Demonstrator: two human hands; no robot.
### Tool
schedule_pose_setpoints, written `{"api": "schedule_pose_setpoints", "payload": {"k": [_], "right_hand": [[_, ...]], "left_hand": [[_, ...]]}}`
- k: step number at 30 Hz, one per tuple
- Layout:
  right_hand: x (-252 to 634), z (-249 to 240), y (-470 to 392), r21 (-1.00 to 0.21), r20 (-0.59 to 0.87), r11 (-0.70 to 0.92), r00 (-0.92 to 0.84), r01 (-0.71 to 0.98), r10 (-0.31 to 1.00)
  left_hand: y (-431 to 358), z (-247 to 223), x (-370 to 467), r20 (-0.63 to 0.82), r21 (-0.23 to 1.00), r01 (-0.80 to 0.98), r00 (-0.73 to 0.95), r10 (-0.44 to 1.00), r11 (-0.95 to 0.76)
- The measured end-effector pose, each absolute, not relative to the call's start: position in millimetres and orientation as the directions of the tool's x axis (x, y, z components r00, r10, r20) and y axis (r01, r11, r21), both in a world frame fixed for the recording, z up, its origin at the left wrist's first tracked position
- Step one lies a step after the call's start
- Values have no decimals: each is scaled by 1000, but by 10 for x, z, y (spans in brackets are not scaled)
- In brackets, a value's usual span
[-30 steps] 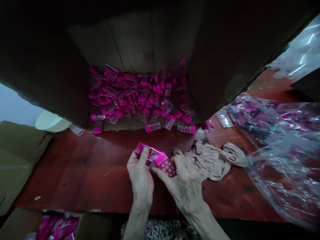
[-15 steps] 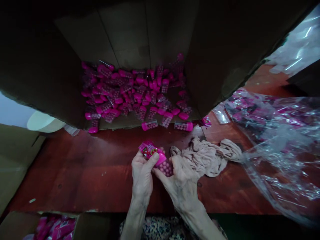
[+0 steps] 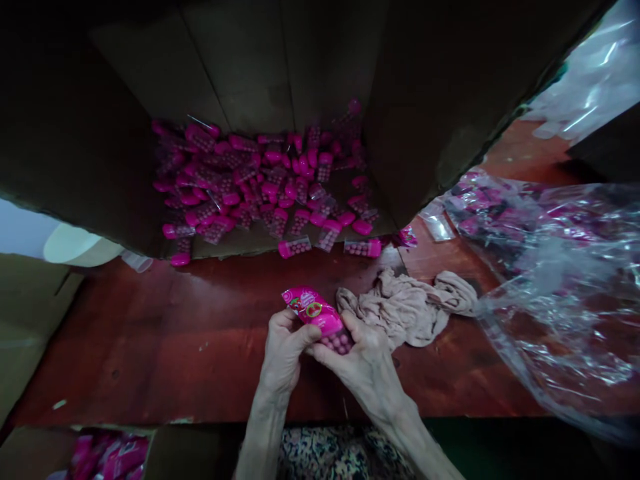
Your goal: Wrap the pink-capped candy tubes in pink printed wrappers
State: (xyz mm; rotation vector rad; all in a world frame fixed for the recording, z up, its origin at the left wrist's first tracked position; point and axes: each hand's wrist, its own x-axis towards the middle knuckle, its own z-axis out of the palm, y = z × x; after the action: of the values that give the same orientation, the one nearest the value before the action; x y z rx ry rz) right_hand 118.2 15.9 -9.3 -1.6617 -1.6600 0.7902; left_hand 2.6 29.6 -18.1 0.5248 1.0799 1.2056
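Both hands meet over the red table around a clear tube of pink candy balls (image 3: pixel 338 342) and a bright pink printed wrapper (image 3: pixel 316 311). The wrapper covers the tube's upper left end, hiding any cap there. My left hand (image 3: pixel 286 350) is closed at the wrapper's lower left edge, thumb pressed near where wrapper and balls meet. Around the ball-filled lower end, my right hand (image 3: pixel 367 353) is closed, its thumb below and fingers along the far side. A crumpled beige cloth (image 3: pixel 407 310) lies just beyond my right hand.
A large cardboard box (image 3: pixel 425 120) lies open toward me, holding many pink-capped candy tubes (image 3: pixel 260 180). Clear plastic bags with pink wrappers (image 3: pixel 545 247) cover the right side. A pale bowl (image 3: pixel 83 247) is at left, and a carton of pink packets (image 3: pixel 113 457) sits below the table (image 3: pixel 165 333).
The pink wrapper now lies flatter and covers more of the tube, with its printed face turned up. The pink cap seen before is hidden. Both hands remain close together.
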Motion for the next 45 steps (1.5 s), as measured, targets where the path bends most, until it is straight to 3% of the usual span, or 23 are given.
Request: {"api": "schedule_pose_setpoints", "payload": {"k": [5,17,24,30,37,42,45], "right_hand": [[1209,-48,136,-827,-16,-12,-1,562,1000],[1192,-179,8,-915,122,112,2,389,993],[1287,-181,16,-921,60,113,-150,372,987],[1286,-229,25,-930,49,86,-111,356,993],[1305,-222,63,-943,23,38,-48,331,999],[1271,-292,39,-962,-28,-25,-7,273,1000],[1242,-318,10,-975,-106,-106,10,195,994]], "left_hand": [[295,-165,13,-442,810,-460,-71,894,364],[318,-250,-124,-402,764,-545,16,915,345],[444,-136,-290,-438,825,-443,-105,893,352],[426,-149,-183,-441,813,-495,-178,879,307],[311,-194,-126,-397,772,-585,-137,908,249],[131,-193,24,-527,681,-593,11,849,430],[115,-182,72,-563,670,-589,-6,827,452]]}}
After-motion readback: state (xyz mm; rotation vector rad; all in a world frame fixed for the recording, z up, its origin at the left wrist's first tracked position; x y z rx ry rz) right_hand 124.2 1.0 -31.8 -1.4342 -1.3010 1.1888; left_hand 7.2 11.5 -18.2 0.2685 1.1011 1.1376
